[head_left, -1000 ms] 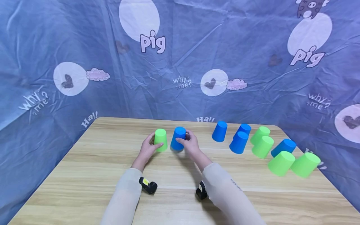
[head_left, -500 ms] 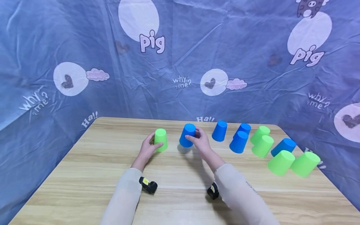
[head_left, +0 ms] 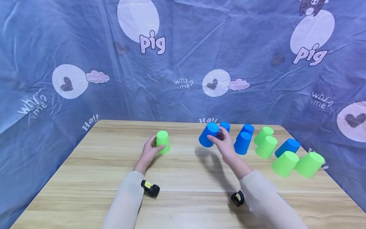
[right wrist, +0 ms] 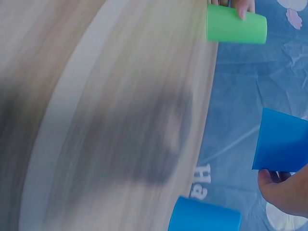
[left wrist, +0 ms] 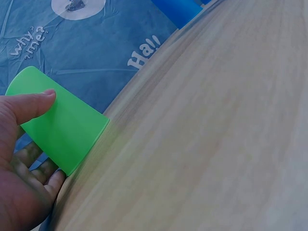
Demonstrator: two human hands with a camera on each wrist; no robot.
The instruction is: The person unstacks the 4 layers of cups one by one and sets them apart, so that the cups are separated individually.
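Observation:
Left of centre on the table, a green cup (head_left: 163,142) stands upside down, rim on the wood. My left hand (head_left: 150,150) holds it from the left, thumb across its near side; the left wrist view also shows the thumb on this green cup (left wrist: 67,122). My right hand (head_left: 225,145) grips a blue cup (head_left: 208,135) from its right side. That cup is upside down, slightly tilted and lifted off the table, its shadow below. In the right wrist view, the held blue cup (right wrist: 281,142) is cut by the frame edge.
Several upturned cups stand to the right: a blue cup (head_left: 242,143) nearest my right hand, a partly hidden blue cup (head_left: 225,126) behind it, and green cups such as the one (head_left: 285,163) farther right. A patterned blue cloth (head_left: 183,105) hangs behind the wooden table (head_left: 183,203).
My right hand has lifted the blue cup from beside the green cup and carried it right, toward the other cups. My left hand has stayed at the green cup.

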